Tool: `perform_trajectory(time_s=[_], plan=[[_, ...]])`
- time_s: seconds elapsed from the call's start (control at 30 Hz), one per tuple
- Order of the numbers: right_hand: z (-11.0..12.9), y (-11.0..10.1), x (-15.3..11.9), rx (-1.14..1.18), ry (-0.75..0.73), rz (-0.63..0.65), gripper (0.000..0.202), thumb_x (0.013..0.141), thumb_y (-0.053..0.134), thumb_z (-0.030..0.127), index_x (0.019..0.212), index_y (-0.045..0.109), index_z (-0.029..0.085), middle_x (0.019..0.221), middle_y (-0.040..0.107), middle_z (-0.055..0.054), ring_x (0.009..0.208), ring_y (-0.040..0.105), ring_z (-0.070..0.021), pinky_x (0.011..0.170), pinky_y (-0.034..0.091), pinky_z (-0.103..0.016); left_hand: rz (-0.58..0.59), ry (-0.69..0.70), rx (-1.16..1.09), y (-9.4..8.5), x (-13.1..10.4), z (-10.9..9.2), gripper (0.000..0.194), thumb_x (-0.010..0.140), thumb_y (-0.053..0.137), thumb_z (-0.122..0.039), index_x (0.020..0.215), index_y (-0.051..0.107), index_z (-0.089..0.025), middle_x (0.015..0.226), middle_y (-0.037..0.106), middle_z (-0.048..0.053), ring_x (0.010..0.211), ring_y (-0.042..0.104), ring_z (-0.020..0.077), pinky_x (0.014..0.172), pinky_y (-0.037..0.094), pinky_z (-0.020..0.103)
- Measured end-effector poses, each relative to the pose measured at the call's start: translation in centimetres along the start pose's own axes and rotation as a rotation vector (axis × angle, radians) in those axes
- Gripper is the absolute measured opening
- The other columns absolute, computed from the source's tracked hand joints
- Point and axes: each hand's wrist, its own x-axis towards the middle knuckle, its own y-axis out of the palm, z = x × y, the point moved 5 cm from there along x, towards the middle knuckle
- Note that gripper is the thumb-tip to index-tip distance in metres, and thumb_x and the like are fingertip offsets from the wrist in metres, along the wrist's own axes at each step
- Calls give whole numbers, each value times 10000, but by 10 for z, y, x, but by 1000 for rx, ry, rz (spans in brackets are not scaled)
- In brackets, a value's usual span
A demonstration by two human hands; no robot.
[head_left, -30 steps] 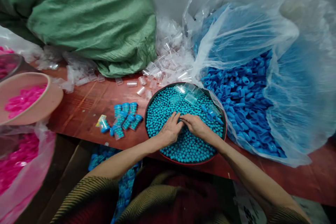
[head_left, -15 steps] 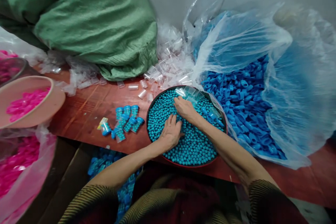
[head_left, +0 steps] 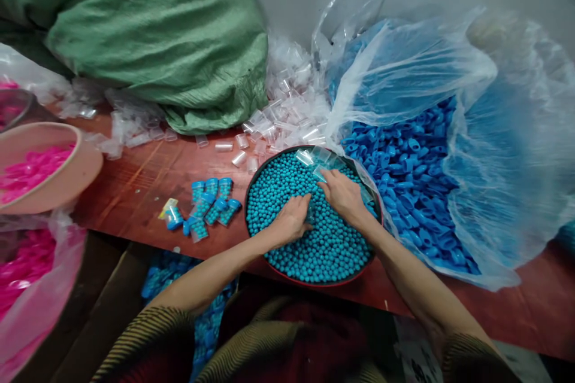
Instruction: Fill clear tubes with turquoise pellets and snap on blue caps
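A round tub (head_left: 252,194) with a dark rim is filled with small teal beads (head_left: 309,260). My left hand (head_left: 290,219) is over the beads, its fingers closed round a small clear container, mostly hidden, that shows at the fingertips. To its right my right hand (head_left: 345,192) pinches a clear plastic container (head_left: 320,173) near the far side of the tub. More clear containers (head_left: 304,157) lie on the beads there. Left of the tub, several bead-filled containers with blue caps (head_left: 204,206) rest on the red table (head_left: 148,191).
Behind the tub lies a pile of clear containers (head_left: 287,119) beside a green sack (head_left: 162,42). At right an open plastic bag (head_left: 489,161) holds blue caps (head_left: 413,173). A pink basin (head_left: 87,161) with pink pieces stands at left, above a lined box of pink pieces (head_left: 27,275).
My right hand has moved right and now pinches a clear container. My left hand's spread fingers have closed round a clear container. The view has shifted slightly.
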Motion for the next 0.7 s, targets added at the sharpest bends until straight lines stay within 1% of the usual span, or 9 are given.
perform_trajectory(time_s=[0.07,0.13,0.2,0.27,0.37,0.47,0.53,0.6,0.7], plan=[[-3,-2,15,-161,97,-20,390,908,461,332,1257,486,160,1109,584,-154,940,605,-257,696,461,-312,74,-56,50,-3,2,1,592,734,675,-289,1228,388,-137,1113,543,121,1068,511,282,922,454,450],[-4,4,23,-228,115,22,392,885,510,349,1229,500,160,1078,581,-141,878,617,-239,650,444,-284,98,-85,79,-4,0,1,514,738,675,-321,1154,430,-147,1068,549,107,1045,519,277,895,468,441],[-3,11,20,-198,43,35,352,878,526,359,1182,530,184,1055,574,-114,885,606,-222,655,431,-265,64,-65,102,-3,-5,-2,474,759,652,-291,1149,420,-155,1102,535,113,1076,512,272,911,463,443],[0,17,11,-151,-73,35,291,886,513,330,1141,558,198,1035,565,-98,929,577,-214,693,424,-259,9,4,133,1,-11,-6,453,779,615,-222,1170,396,-158,1222,489,146,1181,465,286,959,436,466],[7,24,-5,-82,-223,125,235,895,444,200,1074,595,179,987,565,-97,885,551,-195,710,415,-261,-45,103,184,8,-17,-10,433,791,555,-146,1186,378,-138,1434,295,221,1366,269,348,1038,354,536],[13,28,-9,33,-313,257,252,855,431,123,1020,619,143,939,592,-101,809,548,-182,706,423,-271,-69,174,203,11,-16,-10,459,798,514,-124,1227,350,-123,1500,161,253,1417,123,375,1064,294,587],[13,27,-7,165,-327,300,232,823,468,113,977,640,131,907,625,-95,819,563,-182,751,438,-286,-71,196,185,11,-13,-7,525,788,542,-149,1263,319,-133,1499,172,249,1415,140,372,1051,315,584],[9,26,-5,356,-308,292,225,810,495,122,971,651,138,926,659,-84,856,585,-180,795,454,-301,-62,183,155,10,-9,-2,580,758,600,-185,1263,319,-134,1468,243,245,1385,231,371,1024,358,562],[-1,31,-5,640,-198,242,267,802,498,141,1025,643,155,975,679,-62,798,616,-156,723,497,-286,-49,139,95,5,-4,3,647,708,666,-223,1256,332,-143,1345,414,202,1270,396,338,983,403,521]])
